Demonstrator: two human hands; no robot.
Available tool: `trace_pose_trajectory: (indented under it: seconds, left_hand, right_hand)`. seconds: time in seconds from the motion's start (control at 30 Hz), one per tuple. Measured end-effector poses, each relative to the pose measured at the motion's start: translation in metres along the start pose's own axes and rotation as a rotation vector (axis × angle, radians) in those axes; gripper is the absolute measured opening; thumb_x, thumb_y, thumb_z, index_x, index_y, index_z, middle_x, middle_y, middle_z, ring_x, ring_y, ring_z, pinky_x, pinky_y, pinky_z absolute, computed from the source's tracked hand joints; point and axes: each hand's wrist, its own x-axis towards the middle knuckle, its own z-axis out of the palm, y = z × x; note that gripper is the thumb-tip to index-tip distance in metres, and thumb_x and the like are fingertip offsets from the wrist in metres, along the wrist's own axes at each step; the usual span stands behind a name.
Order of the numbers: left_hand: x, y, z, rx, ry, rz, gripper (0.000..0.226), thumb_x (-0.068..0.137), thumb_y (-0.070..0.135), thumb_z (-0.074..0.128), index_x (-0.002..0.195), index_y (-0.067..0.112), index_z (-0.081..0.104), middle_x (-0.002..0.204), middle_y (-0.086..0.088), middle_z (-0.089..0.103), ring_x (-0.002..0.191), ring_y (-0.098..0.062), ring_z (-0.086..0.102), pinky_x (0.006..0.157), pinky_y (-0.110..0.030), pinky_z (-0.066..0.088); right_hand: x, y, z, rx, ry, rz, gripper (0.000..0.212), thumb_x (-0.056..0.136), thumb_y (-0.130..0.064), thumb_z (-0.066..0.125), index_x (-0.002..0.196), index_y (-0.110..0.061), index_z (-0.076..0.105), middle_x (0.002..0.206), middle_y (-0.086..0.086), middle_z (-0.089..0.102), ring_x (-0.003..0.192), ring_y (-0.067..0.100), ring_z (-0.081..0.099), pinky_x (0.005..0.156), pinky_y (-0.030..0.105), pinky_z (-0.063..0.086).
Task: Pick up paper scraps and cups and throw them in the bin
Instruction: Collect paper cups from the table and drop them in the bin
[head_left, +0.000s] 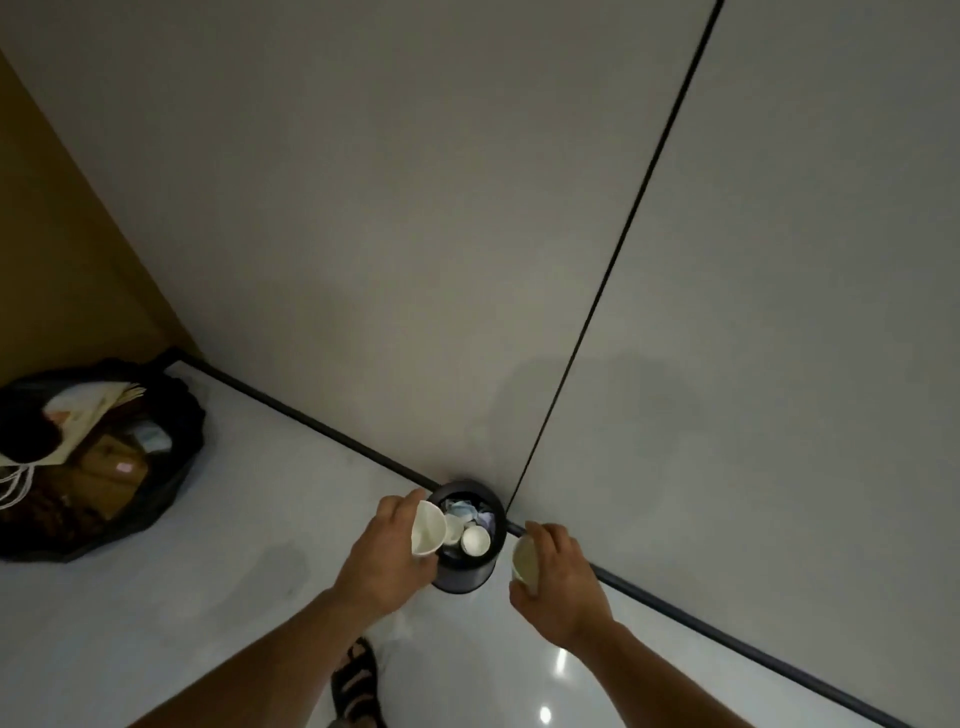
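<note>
Fingers of the left hand (384, 564) clamp a tilted cup (428, 530) over the bin (462, 578) at its nine-o'clock rim, seemingly for dropping; the right hand (561, 584) grips a second cup (523, 558) at three o'clock.

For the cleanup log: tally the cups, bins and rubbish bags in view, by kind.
Cups: 4 (one cup in the left hand, one in the right hand, two inside the bin)
Bins: 1
Rubbish bags: 1
Total: 6
</note>
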Motion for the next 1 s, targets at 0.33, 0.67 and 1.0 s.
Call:
trace_pose_trajectory:
  seconds: [0.33, 0.67, 1.0]
  left_hand:
    - [0.179, -0.096, 0.070, 0.009, -0.193, 0.126, 0.081, 0.076, 0.030, 0.077, 0.143, 0.025, 0.033, 0.135, 0.005, 0.036, 0.111, -0.014, 0.051, 0.080, -0.021, 0.046]
    - [0.285, -0.228, 0.285, -0.039, -0.297, 0.088, 0.086, 0.075, 0.019, 0.078, 0.146, 0.021, 0.029, 0.139, -0.008, 0.036, 0.121, -0.020, 0.046, 0.087, -0.027, 0.040]
    - [0.320, -0.273, 0.336, 0.421, -0.216, 0.310, 0.088, 0.070, 0.030, 0.080, 0.143, 0.009, 0.036, 0.130, -0.018, 0.048, 0.118, -0.036, 0.047, 0.090, -0.047, 0.047]
  right_hand:
    - [0.147, 0.025, 0.131, 0.193, 0.060, 0.311, 0.075, 0.081, -0.046, 0.065, 0.145, -0.027, 0.032, 0.138, -0.006, 0.041, 0.117, 0.013, 0.043, 0.095, 0.026, 0.046]
    - [0.244, 0.143, 0.331, 0.220, 0.085, 0.383, 0.079, 0.080, -0.039, 0.069, 0.146, -0.021, 0.031, 0.139, 0.003, 0.041, 0.122, 0.022, 0.044, 0.100, 0.034, 0.042]
    - [0.287, 0.175, 0.395, 0.182, 0.270, 0.326, 0.079, 0.082, -0.041, 0.070, 0.146, -0.013, 0.035, 0.141, 0.011, 0.044, 0.127, 0.029, 0.044, 0.106, 0.038, 0.038]
